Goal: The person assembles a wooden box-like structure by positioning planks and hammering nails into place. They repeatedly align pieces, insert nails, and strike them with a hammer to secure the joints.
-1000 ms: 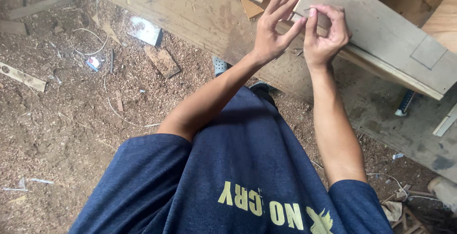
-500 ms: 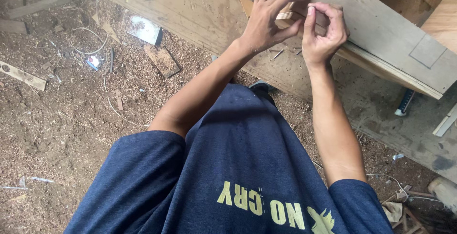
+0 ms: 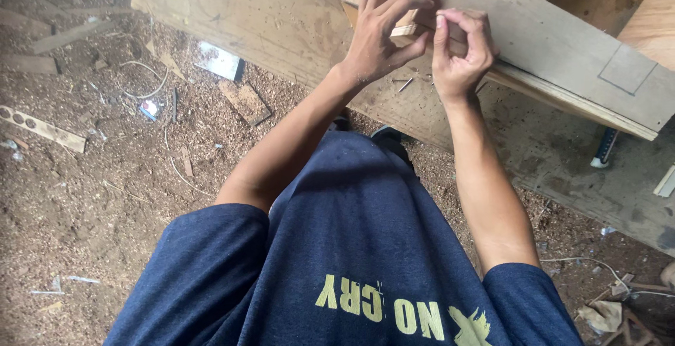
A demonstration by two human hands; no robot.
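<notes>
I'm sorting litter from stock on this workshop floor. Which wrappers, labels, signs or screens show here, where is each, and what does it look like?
Small wrapper: on the sawdust at left, crumpled, pale with red and blue patches.
Shiny flat sheet: on the floor by the wooden panel's lower edge, rectangular, silvery white; whether it is packaging cannot be told.
Shirt print: on the dark blue shirt, yellow lettering.
No signs or screens.

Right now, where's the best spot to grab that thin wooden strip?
Probably its near end. The thin wooden strip sticks out from under the grey board there, between the left hand and right hand. Pinch its edges from the front; the rest lies covered.
</notes>
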